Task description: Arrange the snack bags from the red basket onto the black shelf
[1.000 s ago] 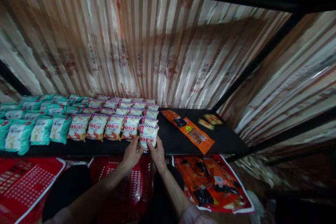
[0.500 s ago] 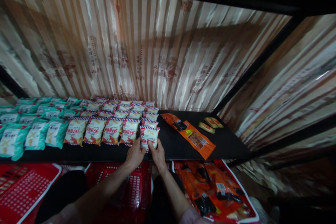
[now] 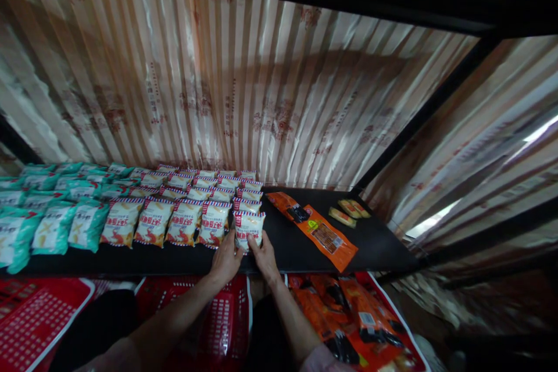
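Observation:
Between my two hands stands a small white and red snack bag [image 3: 249, 225] with a striped top edge, at the front right end of the rows. My left hand [image 3: 226, 258] grips its lower left side, fingers closed. On its lower right side my right hand [image 3: 264, 257] is closed too, thumb across the front. Matching snack bags [image 3: 182, 222] stand in rows to the left and behind it. Further left are rows of teal snack bags [image 3: 88, 224]. All of them rest on a black shelf [image 3: 279, 232].
Orange snack packets [image 3: 328, 235] and small yellow packets [image 3: 349, 212] lie on the shelf's right part. Below the front edge are red baskets [image 3: 47, 317]; the right one holds several orange packets [image 3: 361, 314]. Striped sheeting [image 3: 279, 93] hangs behind, with a black frame post [image 3: 418, 116] at right.
Both hands stay on the same snack bag, which has barely moved. The view has shifted slightly, and a bright gap shows in the sheeting at right.

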`<state>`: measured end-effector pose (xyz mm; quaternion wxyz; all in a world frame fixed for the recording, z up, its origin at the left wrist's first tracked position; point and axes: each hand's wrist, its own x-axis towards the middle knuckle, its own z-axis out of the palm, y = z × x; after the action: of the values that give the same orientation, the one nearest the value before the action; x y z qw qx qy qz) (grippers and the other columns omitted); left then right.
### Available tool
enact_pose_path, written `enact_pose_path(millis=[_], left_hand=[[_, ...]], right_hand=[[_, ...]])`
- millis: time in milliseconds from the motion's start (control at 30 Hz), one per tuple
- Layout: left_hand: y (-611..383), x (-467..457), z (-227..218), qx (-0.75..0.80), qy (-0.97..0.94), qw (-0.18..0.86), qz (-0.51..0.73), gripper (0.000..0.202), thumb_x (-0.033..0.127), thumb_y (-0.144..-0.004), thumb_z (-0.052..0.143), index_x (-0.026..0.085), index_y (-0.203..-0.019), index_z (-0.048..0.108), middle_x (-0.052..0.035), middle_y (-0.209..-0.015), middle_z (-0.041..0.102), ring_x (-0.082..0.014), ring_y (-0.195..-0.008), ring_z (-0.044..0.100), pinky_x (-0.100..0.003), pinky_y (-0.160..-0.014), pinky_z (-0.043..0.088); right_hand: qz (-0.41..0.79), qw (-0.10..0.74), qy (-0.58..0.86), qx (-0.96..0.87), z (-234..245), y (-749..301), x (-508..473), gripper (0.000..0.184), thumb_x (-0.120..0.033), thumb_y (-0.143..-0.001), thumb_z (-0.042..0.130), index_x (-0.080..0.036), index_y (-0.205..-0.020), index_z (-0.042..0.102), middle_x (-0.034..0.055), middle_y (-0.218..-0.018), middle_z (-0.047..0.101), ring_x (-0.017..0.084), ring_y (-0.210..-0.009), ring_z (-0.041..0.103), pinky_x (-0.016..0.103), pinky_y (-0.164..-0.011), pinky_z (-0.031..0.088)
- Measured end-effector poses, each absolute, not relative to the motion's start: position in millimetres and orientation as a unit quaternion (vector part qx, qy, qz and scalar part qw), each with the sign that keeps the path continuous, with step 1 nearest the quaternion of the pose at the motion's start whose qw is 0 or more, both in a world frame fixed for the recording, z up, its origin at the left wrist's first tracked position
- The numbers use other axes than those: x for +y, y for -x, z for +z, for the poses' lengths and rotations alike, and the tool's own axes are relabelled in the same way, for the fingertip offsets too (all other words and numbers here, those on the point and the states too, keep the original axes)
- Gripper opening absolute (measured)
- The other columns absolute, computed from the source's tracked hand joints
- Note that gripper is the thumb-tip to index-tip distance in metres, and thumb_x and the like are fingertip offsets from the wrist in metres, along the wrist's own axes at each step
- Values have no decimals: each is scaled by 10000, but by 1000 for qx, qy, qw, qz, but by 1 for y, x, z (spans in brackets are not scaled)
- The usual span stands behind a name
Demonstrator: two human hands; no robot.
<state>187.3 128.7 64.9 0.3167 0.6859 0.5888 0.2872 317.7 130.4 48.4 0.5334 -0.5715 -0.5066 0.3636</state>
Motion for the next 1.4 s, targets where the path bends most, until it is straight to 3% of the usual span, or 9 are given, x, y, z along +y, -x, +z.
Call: enact_pose_path(millis=[133, 300, 667, 800, 1000, 1267, 1400], left_hand=[[-185, 130, 66, 597, -692, 296, 279, 534, 224, -792, 416, 64, -1299, 380, -196, -1331, 454, -271, -1244, 419, -398, -1029, 333], [-182, 131, 61, 579, -710, 290, 279, 548, 191, -791, 404, 63, -1319, 340, -196, -1332, 451, -258, -1242, 423, -399, -1033, 342], [-180, 108, 14, 534, -749, 193, 341, 571, 147, -805, 343, 34, -1357, 253, -195, -1417, 336, -246, -1329, 289, -449, -1072, 315], [-175, 98, 2, 520, -763, 173, 341, 584, 144, -807, 334, 58, -1377, 236, -172, -1430, 324, -232, -1336, 273, -425, -1077, 318], [-165, 94, -8, 503, -775, 169, 343, 563, 121, -804, 322, 63, -1363, 290, -161, -1411, 365, -223, -1327, 294, -420, -1078, 323], [-161, 91, -6, 499, -774, 169, 350, 546, 100, -796, 334, 82, -1342, 345, -148, -1419, 355, -221, -1318, 315, -416, -1072, 337], [-161, 90, -5, 496, -777, 144, 361, 515, 90, -802, 315, 63, -1312, 379, -167, -1411, 359, -229, -1327, 294, -425, -1071, 333]], right_hand=[[301, 552, 587, -509, 41, -313, 134, 503, -522, -736, 557, -166, -1091, 587, 81, -1044, 644, 213, -959, 576, 320, -819, 459], [285, 536, 604, -516, 36, -308, 135, 473, -530, -768, 514, -160, -1048, 606, 81, -972, 657, 216, -922, 578, 318, -784, 459], [194, 533, 617, -545, 33, -302, 133, 533, -496, -814, 470, -157, -1225, 480, 131, -1241, 512, 231, -1139, 459, 397, -969, 361], [193, 525, 626, -544, 29, -300, 135, 526, -492, -816, 468, -158, -1223, 479, 135, -1236, 505, 238, -1155, 439, 408, -986, 344], [176, 522, 635, -541, 24, -295, 138, 552, -495, -818, 459, -153, -1252, 440, 137, -1219, 508, 238, -1146, 441, 399, -969, 363], [129, 489, 648, -570, 22, -288, 139, 499, -497, -831, 424, -137, -1168, 495, 160, -1284, 455, 260, -1209, 384, 439, -1002, 317], [132, 505, 653, -548, 26, -286, 136, 606, -515, -801, 467, -124, -1260, 401, 170, -1302, 436, 264, -1215, 377, 438, -1001, 318]])
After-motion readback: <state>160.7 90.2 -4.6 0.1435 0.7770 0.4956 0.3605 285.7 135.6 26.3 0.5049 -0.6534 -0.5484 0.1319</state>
